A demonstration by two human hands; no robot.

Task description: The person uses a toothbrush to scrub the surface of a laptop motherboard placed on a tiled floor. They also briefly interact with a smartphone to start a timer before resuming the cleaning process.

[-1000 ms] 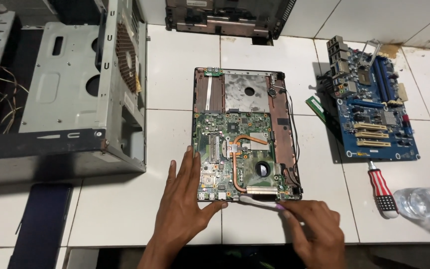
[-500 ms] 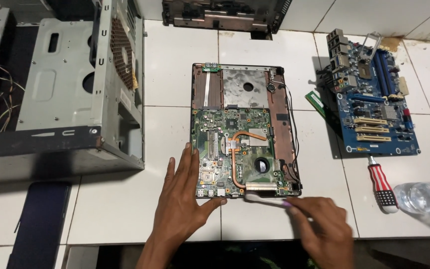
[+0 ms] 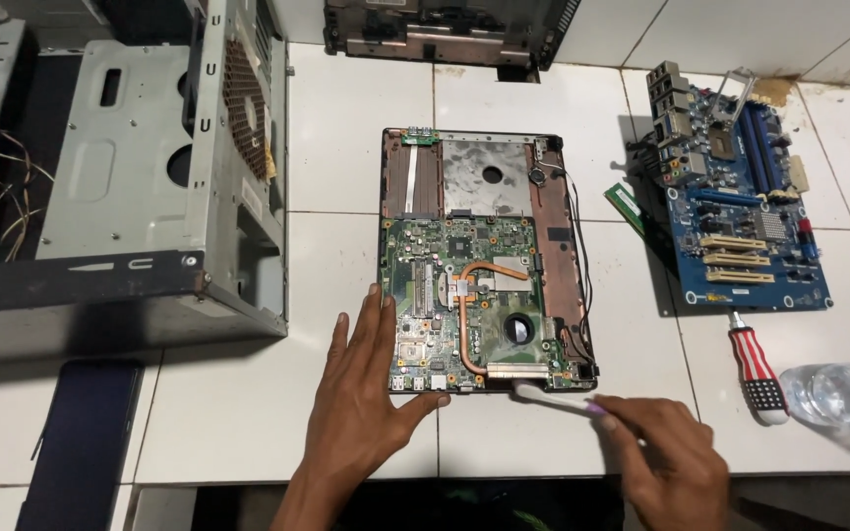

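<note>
White tiled floor (image 3: 346, 128) as the workbench here, with an opened laptop base showing its green motherboard and copper heat pipe (image 3: 479, 285) lying flat in the middle. The left hand (image 3: 361, 398) is spread flat on the tile, fingers against the laptop's lower left edge, while the right hand (image 3: 666, 462) pinches a white toothbrush with a purple handle (image 3: 553, 398) whose head touches the board's bottom edge. Around it: a grey metal desktop case (image 3: 140, 187) left, a blue desktop motherboard (image 3: 745, 216) right, and a red-and-white-handled screwdriver (image 3: 755, 374) just beside a clear plastic bottle (image 3: 838, 393).
</note>
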